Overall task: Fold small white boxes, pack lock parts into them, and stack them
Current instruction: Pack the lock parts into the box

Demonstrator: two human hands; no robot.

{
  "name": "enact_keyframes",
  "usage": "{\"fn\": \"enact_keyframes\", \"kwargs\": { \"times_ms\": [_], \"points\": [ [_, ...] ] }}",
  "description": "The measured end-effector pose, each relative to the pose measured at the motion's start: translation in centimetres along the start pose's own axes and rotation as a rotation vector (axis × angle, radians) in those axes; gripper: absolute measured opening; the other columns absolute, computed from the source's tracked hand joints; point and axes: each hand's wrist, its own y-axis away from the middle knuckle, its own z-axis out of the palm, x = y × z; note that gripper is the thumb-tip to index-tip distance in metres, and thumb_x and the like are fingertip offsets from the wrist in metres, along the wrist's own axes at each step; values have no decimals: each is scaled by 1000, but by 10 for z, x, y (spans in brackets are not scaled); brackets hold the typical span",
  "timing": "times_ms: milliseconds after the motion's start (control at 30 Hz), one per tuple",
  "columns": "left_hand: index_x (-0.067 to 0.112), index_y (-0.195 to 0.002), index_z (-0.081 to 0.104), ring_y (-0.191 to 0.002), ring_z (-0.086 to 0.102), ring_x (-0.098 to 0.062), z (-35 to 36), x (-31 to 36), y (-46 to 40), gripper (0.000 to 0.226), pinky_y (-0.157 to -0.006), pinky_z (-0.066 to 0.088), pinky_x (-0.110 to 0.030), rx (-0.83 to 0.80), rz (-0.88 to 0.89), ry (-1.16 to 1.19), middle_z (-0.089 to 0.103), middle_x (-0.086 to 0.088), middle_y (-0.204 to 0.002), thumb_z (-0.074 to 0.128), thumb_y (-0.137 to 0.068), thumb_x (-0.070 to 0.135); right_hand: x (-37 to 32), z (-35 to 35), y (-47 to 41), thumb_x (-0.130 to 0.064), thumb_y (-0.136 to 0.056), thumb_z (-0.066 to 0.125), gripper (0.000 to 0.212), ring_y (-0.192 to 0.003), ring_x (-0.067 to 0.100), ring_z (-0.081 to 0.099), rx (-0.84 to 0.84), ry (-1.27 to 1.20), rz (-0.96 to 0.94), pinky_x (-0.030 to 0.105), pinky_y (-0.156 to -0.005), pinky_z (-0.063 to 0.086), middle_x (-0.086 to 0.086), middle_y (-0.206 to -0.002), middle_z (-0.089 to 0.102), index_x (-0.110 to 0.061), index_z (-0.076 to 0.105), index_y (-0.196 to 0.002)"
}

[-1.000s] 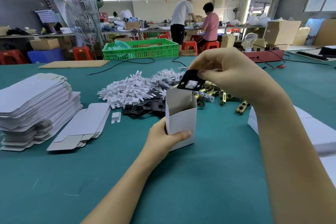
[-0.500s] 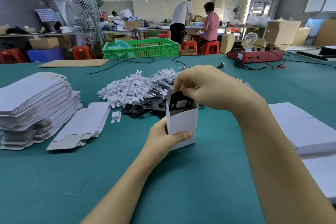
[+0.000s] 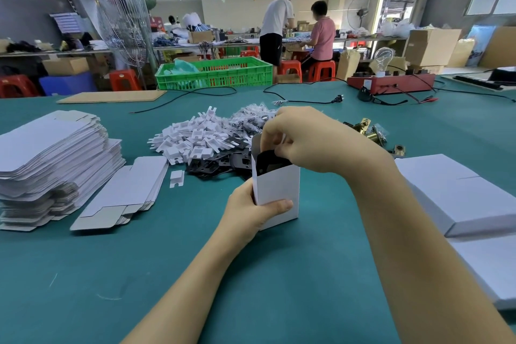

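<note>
A small white box (image 3: 279, 190) stands upright and open-topped on the green table. My left hand (image 3: 251, 209) grips its lower left side, thumb across the front. My right hand (image 3: 301, 139) is over the box mouth and pinches a flat black plate (image 3: 269, 161) that sits mostly inside the box. Behind the box lie a pile of white plastic pieces (image 3: 192, 139), more black plates (image 3: 215, 165) and several brass lock parts (image 3: 371, 131).
Tall stacks of flat white box blanks (image 3: 50, 159) sit at the left, a smaller stack (image 3: 128, 190) beside them. Closed white boxes (image 3: 452, 198) lie at the right. A green crate (image 3: 215, 72), cables and a red device (image 3: 391, 85) are at the far edge. Two people work beyond.
My right hand came down from above the box and pushed the black plate into the box opening. My left hand kept its hold on the box.
</note>
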Motion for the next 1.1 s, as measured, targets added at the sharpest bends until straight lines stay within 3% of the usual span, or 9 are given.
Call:
{"fn": "enact_keyframes", "kwargs": {
  "times_ms": [200, 267, 333, 400, 500, 667, 833, 1033, 1100],
  "points": [
    [29, -100, 69, -93, 70, -13, -1, -2, -1, 41, -75, 56, -24, -3, -1, -19, 75, 6, -98, 81, -61, 25, 4, -5, 5, -2, -89, 51, 28, -78, 15, 61, 64, -140, 17, 31, -72, 53, -1, -91, 67, -26, 66, -90],
    [29, -101, 69, -94, 70, -13, -1, -2, -1, 41, -76, 56, -25, -4, -2, -27, 75, 7, -99, 82, -61, 26, 12, -8, 7, -6, -90, 55, 22, -74, 13, 63, 89, -200, 36, 24, -63, 53, 0, -88, 69, -24, 67, -92],
    [30, -100, 69, -94, 70, -12, -2, -3, -1, 41, -76, 56, -24, -3, -1, -37, 75, 7, -99, 82, -62, 26, 20, -11, 9, -9, -91, 57, 17, -72, 8, 62, 112, -219, 66, 12, -46, 43, 0, -86, 69, -21, 68, -94],
    [32, -98, 70, -94, 69, -12, -2, -3, -1, 38, -76, 56, -23, -5, 3, -42, 74, 8, -99, 82, -63, 26, 29, -15, 12, -13, -91, 58, 14, -74, 9, 64, 149, -219, 94, 17, -56, 51, -1, -85, 69, -20, 70, -96],
    [32, -97, 70, -94, 69, -11, -2, -3, -1, 36, -75, 56, -22, 1, 4, -37, 74, 8, -98, 81, -63, 25, 45, -21, 18, -17, -92, 58, 11, -74, 13, 69, 208, -293, 166, 38, -76, 58, -2, -80, 71, -19, 69, -94],
    [27, -99, 69, -88, 71, -10, -3, -1, -2, 38, -69, 56, -20, 124, -26, 62, 76, 9, -94, 86, -66, 18, 83, -20, 27, -23, -93, 58, 12, -64, 7, 69, 303, -345, 340, 40, -79, 58, 0, -75, 70, -18, 67, -86],
    [26, -96, 67, -81, 72, -9, -8, -5, -6, 27, -67, 54, -25, 344, -62, 126, 75, 13, -87, 82, -77, 13, 113, -3, 25, -20, -94, 54, 17, -73, 13, 69, 221, -287, 507, 42, -79, 58, 7, -82, 71, -20, 64, -80],
    [30, -95, 70, -87, 71, -12, -6, -7, -7, 31, -77, 57, -33, 317, -79, 52, 75, 13, -90, 84, -69, 22, 121, 25, 11, -18, -96, 50, 18, -71, 13, 68, 89, -274, 554, 28, -60, 53, 10, -87, 69, -9, 64, -92],
    [30, -95, 69, -88, 71, -12, -6, -8, -7, 28, -78, 57, -33, 333, -89, 47, 75, 13, -90, 83, -74, 17, 117, 33, 4, -18, -96, 50, 18, -72, 14, 68, 87, -273, 544, 30, -64, 55, 9, -85, 69, -9, 65, -92]
  ]
}}
